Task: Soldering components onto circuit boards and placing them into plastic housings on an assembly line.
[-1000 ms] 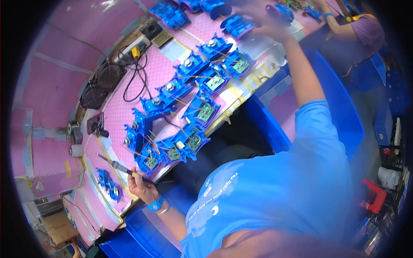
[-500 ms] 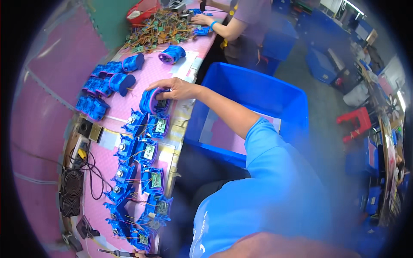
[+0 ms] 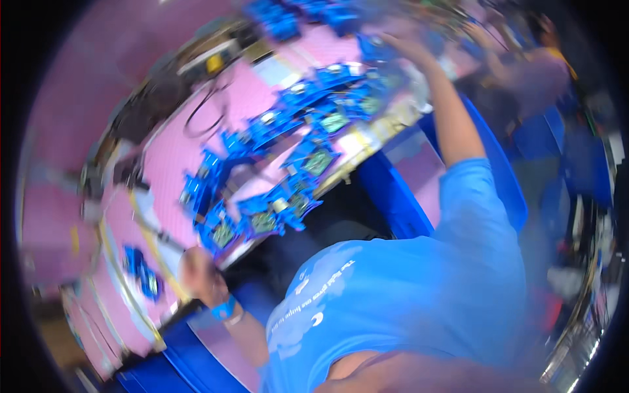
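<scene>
Blurred by motion, my right hand (image 3: 405,44) is at the far end of the two rows of blue plastic housings, next to a blue housing (image 3: 373,47); its fingers are smeared. At the near end, my left hand (image 3: 202,278), a blue band on its wrist, is closed on a thin soldering iron (image 3: 169,241) pointing up and left. Green circuit boards (image 3: 317,162) sit in the housings of the row nearer me, and thin wires run between the rows. Round silvery parts (image 3: 268,117) show in the other row.
Another blue piece with a board (image 3: 142,274) lies on the pink bench at lower left. More blue housings (image 3: 278,21) are grouped at the top. A blue bin (image 3: 495,164) stands beside the bench, a black cable (image 3: 200,114) behind the rows. A co-worker (image 3: 531,82) is at upper right.
The view has swung toward the left, so the rows now slant and my left hand with the soldering iron is in full view. My right hand is still at the rows' far end.
</scene>
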A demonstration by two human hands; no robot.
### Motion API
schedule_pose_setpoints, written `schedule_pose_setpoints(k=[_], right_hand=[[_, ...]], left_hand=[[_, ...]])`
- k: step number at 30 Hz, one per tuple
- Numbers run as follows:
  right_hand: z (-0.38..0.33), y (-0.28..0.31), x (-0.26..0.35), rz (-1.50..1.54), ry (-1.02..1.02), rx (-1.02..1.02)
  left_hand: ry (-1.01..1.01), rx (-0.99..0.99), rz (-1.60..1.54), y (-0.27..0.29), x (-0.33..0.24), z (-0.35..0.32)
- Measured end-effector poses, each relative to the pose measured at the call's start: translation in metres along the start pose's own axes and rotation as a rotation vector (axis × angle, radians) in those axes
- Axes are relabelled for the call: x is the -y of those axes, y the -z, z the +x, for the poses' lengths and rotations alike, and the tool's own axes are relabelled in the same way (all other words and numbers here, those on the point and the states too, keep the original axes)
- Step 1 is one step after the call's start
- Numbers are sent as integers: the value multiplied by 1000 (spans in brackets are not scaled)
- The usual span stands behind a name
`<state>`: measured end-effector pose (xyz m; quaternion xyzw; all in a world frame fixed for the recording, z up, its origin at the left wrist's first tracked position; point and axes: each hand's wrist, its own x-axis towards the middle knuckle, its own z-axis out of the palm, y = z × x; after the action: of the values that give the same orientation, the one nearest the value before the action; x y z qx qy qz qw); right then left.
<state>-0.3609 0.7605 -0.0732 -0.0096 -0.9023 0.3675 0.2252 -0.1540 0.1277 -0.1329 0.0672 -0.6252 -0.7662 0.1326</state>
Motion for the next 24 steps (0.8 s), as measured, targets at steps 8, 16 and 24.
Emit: schedule_pose_setpoints(k=[8,16,24], right_hand=[[28,-42,137,-307,144,151],[2,-239,340,-7,733,841],[11,-470,441,-91,1049,660]], left_hand=[[-7,-118,-167,4,-15,-5],[-139,-282,-235,15,-21,24],[-198,-285,-289,22,-8,27]])
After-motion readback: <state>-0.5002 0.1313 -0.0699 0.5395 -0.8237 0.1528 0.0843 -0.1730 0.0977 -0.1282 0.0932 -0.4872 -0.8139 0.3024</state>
